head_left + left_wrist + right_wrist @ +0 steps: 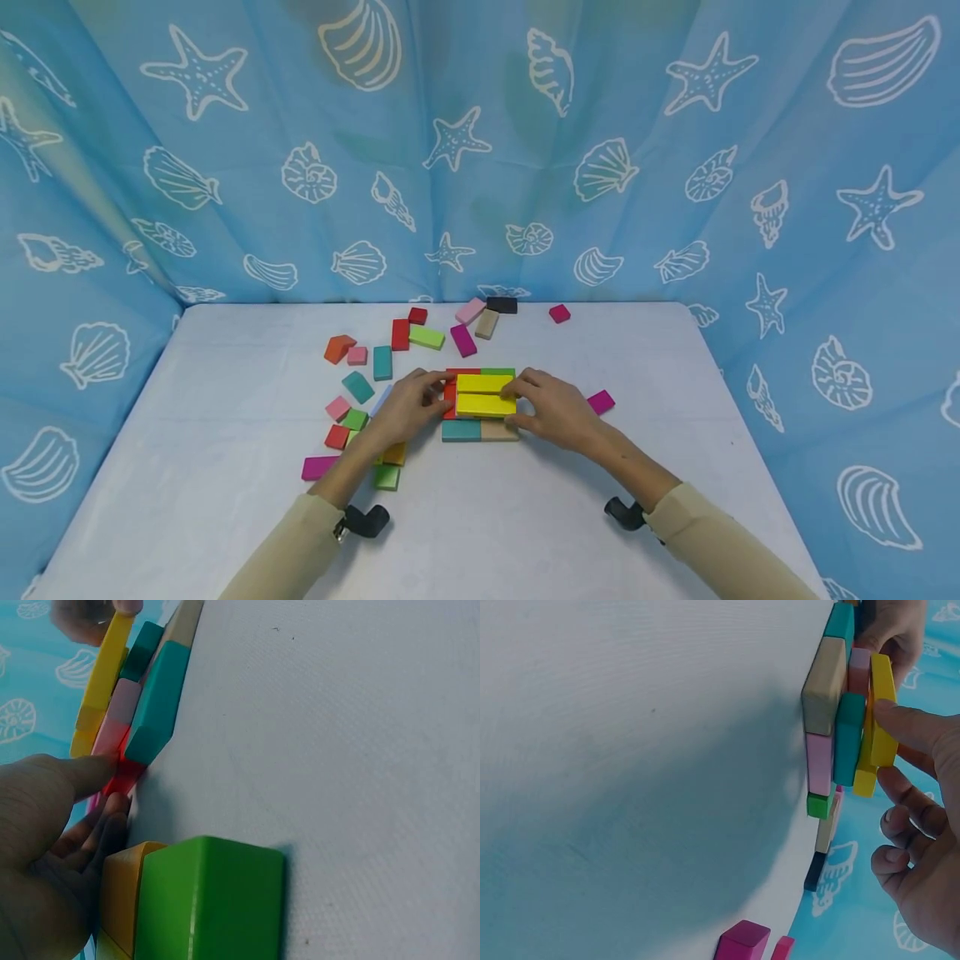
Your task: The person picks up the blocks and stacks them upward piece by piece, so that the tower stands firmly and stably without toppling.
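A low stack of coloured wooden blocks stands mid-table, with two long yellow blocks (486, 406) lying side by side on top. My right hand (558, 411) pinches the nearer yellow block at its right end, thumb on the front face and a fingertip at the end. At the stack's left side my left hand (408, 406) touches the red blocks (124, 776) with its thumb, the fingers loosely bent beside it. Below the yellow layer are pink and teal blocks (849, 739). A teal block (461, 431) and a tan block (498, 431) form the bottom front edge.
Loose blocks lie left of the stack, among them a magenta block (319, 467) and a green block (387, 477) near my left forearm. More lie behind, including a black block (502, 305). Another magenta block (601, 402) is beyond my right hand. A blue curtain (480, 208) hangs behind.
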`<state>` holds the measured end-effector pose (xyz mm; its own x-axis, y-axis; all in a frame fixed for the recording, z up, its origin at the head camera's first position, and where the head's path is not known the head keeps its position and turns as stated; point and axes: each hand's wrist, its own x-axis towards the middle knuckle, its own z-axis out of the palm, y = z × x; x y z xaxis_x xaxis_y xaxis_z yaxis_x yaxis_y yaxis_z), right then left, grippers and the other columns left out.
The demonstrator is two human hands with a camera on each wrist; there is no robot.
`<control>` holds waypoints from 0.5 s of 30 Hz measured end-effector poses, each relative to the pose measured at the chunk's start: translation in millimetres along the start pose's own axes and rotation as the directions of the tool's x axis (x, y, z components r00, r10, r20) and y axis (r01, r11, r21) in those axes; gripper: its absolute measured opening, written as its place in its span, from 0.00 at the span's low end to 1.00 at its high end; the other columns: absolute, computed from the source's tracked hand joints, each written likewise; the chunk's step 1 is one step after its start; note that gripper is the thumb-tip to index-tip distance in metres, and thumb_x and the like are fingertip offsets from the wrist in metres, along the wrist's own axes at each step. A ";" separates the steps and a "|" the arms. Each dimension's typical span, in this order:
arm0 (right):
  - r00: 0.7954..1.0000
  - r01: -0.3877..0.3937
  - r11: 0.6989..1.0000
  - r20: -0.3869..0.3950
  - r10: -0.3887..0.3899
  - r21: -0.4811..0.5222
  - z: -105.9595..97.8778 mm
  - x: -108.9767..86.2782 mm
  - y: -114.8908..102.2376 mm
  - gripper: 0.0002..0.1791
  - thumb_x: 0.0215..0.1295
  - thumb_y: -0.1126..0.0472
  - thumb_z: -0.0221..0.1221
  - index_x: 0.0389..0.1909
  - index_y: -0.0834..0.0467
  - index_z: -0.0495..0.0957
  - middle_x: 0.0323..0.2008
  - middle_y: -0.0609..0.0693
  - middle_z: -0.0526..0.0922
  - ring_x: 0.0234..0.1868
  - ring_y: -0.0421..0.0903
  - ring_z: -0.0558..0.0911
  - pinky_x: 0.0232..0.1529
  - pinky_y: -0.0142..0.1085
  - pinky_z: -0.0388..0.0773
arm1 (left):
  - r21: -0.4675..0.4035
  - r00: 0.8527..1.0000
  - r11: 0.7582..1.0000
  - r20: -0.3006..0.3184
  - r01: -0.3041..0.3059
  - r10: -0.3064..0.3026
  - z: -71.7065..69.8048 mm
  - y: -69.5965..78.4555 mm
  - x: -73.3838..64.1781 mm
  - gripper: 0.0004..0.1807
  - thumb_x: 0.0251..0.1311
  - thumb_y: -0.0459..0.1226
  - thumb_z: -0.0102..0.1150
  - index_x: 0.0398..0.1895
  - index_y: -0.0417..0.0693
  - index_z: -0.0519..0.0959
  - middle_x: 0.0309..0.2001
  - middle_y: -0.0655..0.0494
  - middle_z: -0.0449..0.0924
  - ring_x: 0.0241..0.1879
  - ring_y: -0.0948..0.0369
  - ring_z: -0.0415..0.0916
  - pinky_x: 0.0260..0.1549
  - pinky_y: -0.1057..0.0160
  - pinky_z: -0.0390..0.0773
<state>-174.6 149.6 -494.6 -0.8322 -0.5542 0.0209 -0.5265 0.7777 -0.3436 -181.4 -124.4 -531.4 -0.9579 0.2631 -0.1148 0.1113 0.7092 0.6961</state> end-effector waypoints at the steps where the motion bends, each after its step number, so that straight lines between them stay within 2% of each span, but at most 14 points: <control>1: 1.000 -0.002 1.000 0.000 0.002 -0.004 0.6 0.4 0.2 0.24 0.56 0.51 0.74 0.54 0.44 0.82 0.48 0.44 0.79 0.52 0.42 0.79 0.52 0.38 0.81 | 0.001 1.000 1.000 0.000 0.001 -0.001 -0.1 0.0 0.1 0.29 0.62 0.43 0.69 0.68 0.59 0.75 0.49 0.58 0.77 0.43 0.62 0.74 0.44 0.65 0.81; 8: 1.000 -0.010 1.000 -0.006 0.010 -0.026 2.6 2.5 0.5 0.19 0.57 0.51 0.73 0.50 0.46 0.84 0.47 0.45 0.78 0.50 0.43 0.77 0.50 0.36 0.82 | -0.028 1.000 1.000 -0.001 -0.013 0.012 -0.6 0.0 -0.2 0.30 0.61 0.42 0.70 0.68 0.59 0.75 0.47 0.56 0.77 0.43 0.60 0.75 0.43 0.65 0.82; 15: 1.000 0.002 1.000 -0.020 -0.003 -0.026 5.6 5.7 -0.3 0.18 0.58 0.50 0.72 0.49 0.47 0.85 0.47 0.45 0.77 0.49 0.42 0.77 0.50 0.35 0.81 | -0.051 1.000 0.998 -0.001 -0.024 0.024 1.3 -1.4 -0.5 0.32 0.61 0.42 0.70 0.69 0.62 0.74 0.48 0.56 0.77 0.46 0.60 0.75 0.44 0.63 0.83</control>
<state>-178.2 144.5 -499.7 -0.8342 -0.5500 0.0409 -0.5326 0.7840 -0.3189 -180.7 -124.7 -533.2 -0.9551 0.2799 -0.0972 0.1210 0.6681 0.7341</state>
